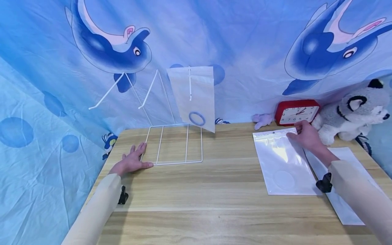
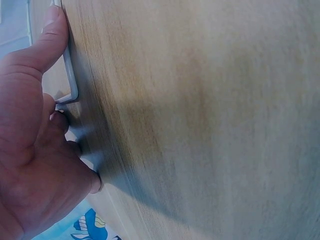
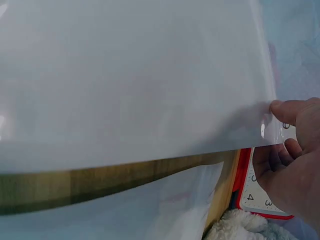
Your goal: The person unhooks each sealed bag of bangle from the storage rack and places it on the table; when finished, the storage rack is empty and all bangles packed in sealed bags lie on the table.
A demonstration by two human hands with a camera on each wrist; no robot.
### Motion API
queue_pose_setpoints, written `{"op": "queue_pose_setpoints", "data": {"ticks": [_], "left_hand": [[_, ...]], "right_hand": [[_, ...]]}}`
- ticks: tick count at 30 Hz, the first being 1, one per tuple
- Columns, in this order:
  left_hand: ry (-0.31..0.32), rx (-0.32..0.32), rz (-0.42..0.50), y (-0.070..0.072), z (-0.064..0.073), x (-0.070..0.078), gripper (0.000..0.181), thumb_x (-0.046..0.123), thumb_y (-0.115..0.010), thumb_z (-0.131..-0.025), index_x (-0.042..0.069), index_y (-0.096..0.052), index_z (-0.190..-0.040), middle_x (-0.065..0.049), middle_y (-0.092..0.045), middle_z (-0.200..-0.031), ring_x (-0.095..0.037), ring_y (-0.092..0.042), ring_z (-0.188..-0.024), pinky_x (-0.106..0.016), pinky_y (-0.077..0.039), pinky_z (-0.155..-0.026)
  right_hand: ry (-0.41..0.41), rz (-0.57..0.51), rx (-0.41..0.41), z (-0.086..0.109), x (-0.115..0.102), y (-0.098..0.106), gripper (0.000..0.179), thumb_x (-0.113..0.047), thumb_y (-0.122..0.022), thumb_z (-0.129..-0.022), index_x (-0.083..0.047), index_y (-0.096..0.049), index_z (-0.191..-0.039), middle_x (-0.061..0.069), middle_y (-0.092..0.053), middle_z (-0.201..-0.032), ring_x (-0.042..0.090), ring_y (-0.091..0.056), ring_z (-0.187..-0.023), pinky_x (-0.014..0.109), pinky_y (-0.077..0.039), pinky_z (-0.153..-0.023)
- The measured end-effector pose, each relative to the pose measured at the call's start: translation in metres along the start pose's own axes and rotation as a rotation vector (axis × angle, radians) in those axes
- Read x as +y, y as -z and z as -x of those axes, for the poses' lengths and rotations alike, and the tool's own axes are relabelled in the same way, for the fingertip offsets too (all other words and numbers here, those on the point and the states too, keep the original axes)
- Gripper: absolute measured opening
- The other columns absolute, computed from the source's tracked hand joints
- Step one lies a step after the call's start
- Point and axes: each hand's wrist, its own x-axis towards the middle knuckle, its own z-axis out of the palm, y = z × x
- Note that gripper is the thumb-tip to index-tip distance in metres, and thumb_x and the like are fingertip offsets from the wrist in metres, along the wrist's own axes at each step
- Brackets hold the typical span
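A white wire display rack [image 1: 186,162] stands on the left of the table, with several slanted prongs rising from its back. My left hand [image 1: 134,160] rests at its front left corner, fingers spread on the tabletop; in the left wrist view the straight thumb [image 2: 50,37] presses along the wire. From one prong hangs a white zip bag [image 1: 196,93] with a blue ring mark low on it. My right hand [image 1: 306,136] pinches the top right corner of another white zip bag [image 1: 272,163], glossy, with a round outline near its bottom. This bag is lifted above the table in the right wrist view.
Under my right forearm lies another white bag [image 1: 343,200]. Along the back right sit a small purple plush toy [image 1: 262,120], a red clock [image 1: 297,111] and a grey and white plush dog [image 1: 352,110]. Blue dolphin-print cloth [image 1: 239,41] hangs behind the table.
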Motion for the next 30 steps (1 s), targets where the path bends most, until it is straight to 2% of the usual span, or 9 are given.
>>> {"op": "queue_pose_setpoints", "data": {"ticks": [9,16,22,30], "left_hand": [[0.003,0.002,-0.004,0.000,-0.001,0.001,0.109,0.051,-0.072,-0.088,-0.002,-0.008,-0.158,-0.028,-0.001,-0.163,-0.055,0.009,-0.144,-0.077,0.009,-0.103],[0.002,-0.002,0.002,0.001,0.000,0.000,0.110,0.051,-0.072,-0.088,-0.003,-0.007,-0.158,-0.029,0.000,-0.162,-0.055,0.010,-0.144,-0.078,0.009,-0.103],[0.005,-0.011,0.007,0.002,0.001,-0.002,0.111,0.053,-0.071,-0.087,-0.002,-0.006,-0.158,-0.028,0.002,-0.163,-0.054,0.011,-0.144,-0.078,0.010,-0.102],[-0.005,0.000,0.022,0.001,0.000,0.000,0.111,0.051,-0.073,-0.086,-0.003,-0.008,-0.158,-0.028,-0.001,-0.163,-0.055,0.010,-0.144,-0.078,0.009,-0.102]], "right_hand": [[-0.010,0.027,0.025,0.003,0.004,-0.004,0.051,-0.016,-0.070,-0.093,0.015,-0.046,-0.125,0.037,-0.048,-0.119,0.050,-0.046,-0.103,0.063,-0.045,-0.093],[0.020,0.083,0.031,-0.006,0.005,-0.009,0.047,-0.014,-0.072,-0.092,0.013,-0.050,-0.123,0.035,-0.052,-0.115,0.048,-0.049,-0.098,0.062,-0.046,-0.090],[0.020,0.077,0.019,-0.012,0.007,-0.011,0.046,-0.012,-0.072,-0.092,0.014,-0.050,-0.123,0.036,-0.052,-0.115,0.049,-0.049,-0.098,0.063,-0.046,-0.090],[0.038,0.069,0.022,-0.010,0.010,-0.012,0.046,-0.010,-0.073,-0.091,0.016,-0.051,-0.121,0.037,-0.053,-0.113,0.049,-0.050,-0.097,0.064,-0.046,-0.090]]}}
